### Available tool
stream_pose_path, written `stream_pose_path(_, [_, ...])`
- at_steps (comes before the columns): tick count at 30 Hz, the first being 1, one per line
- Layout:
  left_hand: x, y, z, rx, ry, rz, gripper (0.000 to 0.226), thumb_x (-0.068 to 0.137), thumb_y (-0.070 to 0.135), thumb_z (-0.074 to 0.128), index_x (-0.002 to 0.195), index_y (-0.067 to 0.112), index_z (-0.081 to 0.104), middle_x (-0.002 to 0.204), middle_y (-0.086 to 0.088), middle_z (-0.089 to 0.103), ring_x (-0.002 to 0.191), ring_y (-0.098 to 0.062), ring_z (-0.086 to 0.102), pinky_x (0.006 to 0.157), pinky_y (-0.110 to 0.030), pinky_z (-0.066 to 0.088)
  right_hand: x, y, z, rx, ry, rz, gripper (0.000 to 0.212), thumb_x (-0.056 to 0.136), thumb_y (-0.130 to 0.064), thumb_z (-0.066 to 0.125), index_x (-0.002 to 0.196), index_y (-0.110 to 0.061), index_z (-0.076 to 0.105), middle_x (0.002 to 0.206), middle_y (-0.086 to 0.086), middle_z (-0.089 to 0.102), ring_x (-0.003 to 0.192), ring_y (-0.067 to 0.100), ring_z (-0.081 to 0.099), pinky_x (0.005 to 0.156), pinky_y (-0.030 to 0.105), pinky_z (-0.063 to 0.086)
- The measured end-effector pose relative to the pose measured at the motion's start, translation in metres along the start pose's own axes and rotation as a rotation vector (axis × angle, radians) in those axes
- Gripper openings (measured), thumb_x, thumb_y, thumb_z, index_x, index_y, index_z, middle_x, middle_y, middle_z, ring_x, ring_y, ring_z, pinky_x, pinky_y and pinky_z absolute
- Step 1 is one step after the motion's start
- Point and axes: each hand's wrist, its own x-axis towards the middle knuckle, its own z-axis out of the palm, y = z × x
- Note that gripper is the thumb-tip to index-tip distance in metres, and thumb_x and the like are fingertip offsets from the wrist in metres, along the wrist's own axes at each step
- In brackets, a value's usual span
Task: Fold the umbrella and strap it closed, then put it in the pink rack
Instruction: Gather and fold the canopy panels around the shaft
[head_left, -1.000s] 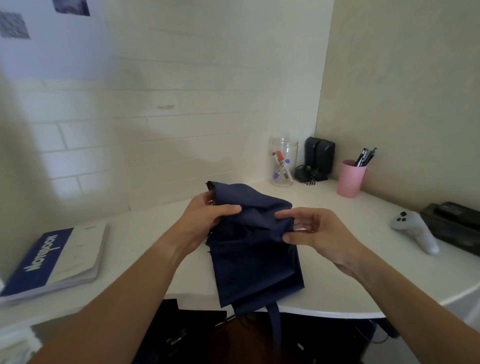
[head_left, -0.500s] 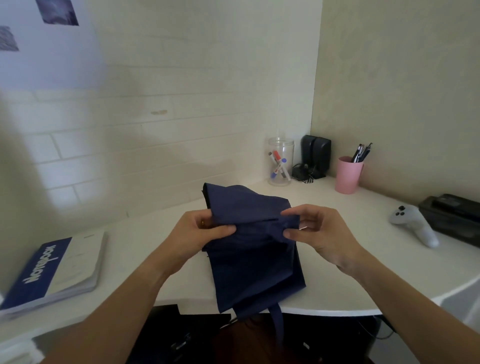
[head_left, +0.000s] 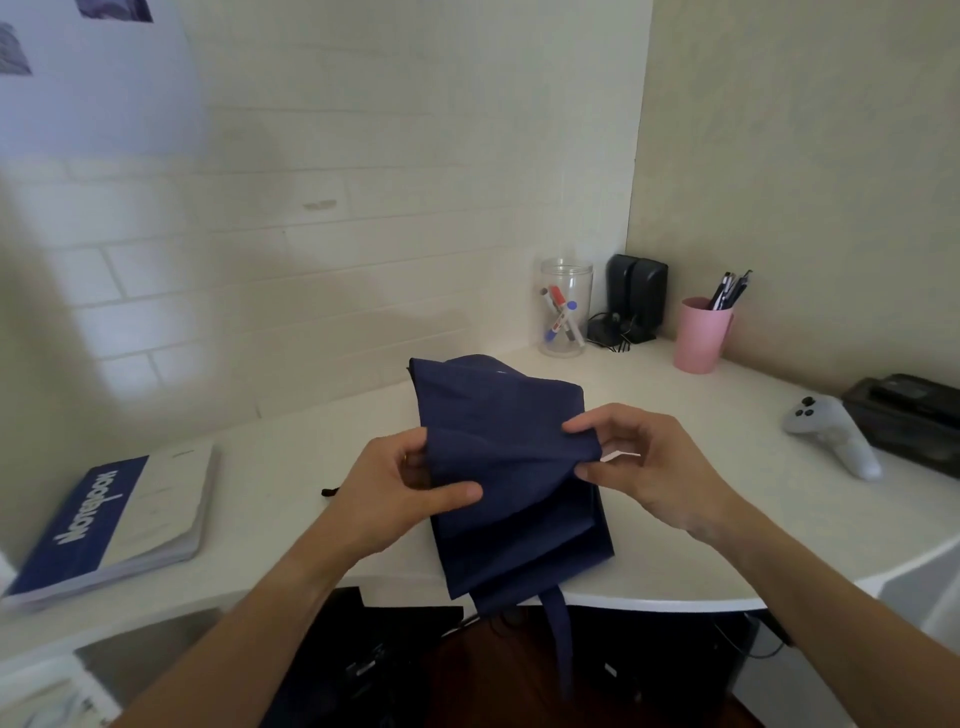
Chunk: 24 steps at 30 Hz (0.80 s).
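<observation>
White desk (head_left: 701, 493); umbrella (head_left: 509, 467) pinched between both hands' grip.

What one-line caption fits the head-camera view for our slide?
Both hands, left and right, pinch loose navy-blue umbrella fabric over a white desk; its strap dangles.

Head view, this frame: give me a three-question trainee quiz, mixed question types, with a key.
1. True or false: both hands pinch the navy blue fabric umbrella.
2. Which container holds dark pens? A) clear plastic jar B) pink plastic cup C) black box
3. Fill in: the blue-and-white notebook lies on the white desk on the person's ____ side.

Key
1. True: the left hand grips the fabric's left edge, the right hand its right edge.
2. B; the jar holds markers.
3. Left.
</observation>
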Motion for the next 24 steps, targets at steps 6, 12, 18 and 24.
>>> stream_pose_path(6, [-0.021,-0.013,-0.003,0.253,0.002,0.084,0.027,0.076,0.020,0.091,0.100,0.025,0.082,0.097,0.013,0.082,0.088,-0.010,0.075,0.076,-0.024,0.060,-0.015,0.010,0.000,-0.144,-0.023,-0.057,0.030,0.078,0.010,0.079,0.090,-0.017,0.080,0.092,-0.003,0.079,0.086,0.017,0.075,0.084,0.027,0.061])
stream_pose_path(12, [-0.049,-0.021,-0.005,0.460,-0.205,0.086,0.018,0.071,0.039,0.092,0.077,0.025,0.082,0.096,0.020,0.077,0.098,-0.001,0.068,0.087,-0.021,0.052,-0.034,0.024,0.006,-0.398,-0.151,-0.148,0.031,0.072,0.005,0.082,0.082,-0.025,0.082,0.086,-0.010,0.069,0.083,0.011,0.069,0.081,0.016,0.050])
stream_pose_path(18, [-0.056,0.000,0.012,0.779,0.302,0.684,0.035,0.099,0.036,0.061,0.074,0.012,0.064,0.083,0.002,0.064,0.083,-0.014,0.058,0.081,-0.027,0.047,-0.038,0.028,0.004,-0.499,-0.200,-0.206,0.025,0.070,-0.006,0.082,0.080,-0.029,0.081,0.100,-0.006,0.061,0.091,0.009,0.066,0.079,0.017,0.048])
stream_pose_path(24, [-0.051,-0.030,0.039,0.974,-0.223,0.497,0.048,0.109,0.049,0.031,0.139,0.029,0.063,0.149,0.009,0.059,0.142,-0.010,0.048,0.113,-0.038,0.045,-0.038,0.021,0.000,-0.559,-0.203,-0.229,0.006,0.078,-0.023,0.079,0.079,-0.029,0.080,0.113,-0.005,0.057,0.093,0.006,0.065,0.083,0.025,0.052])
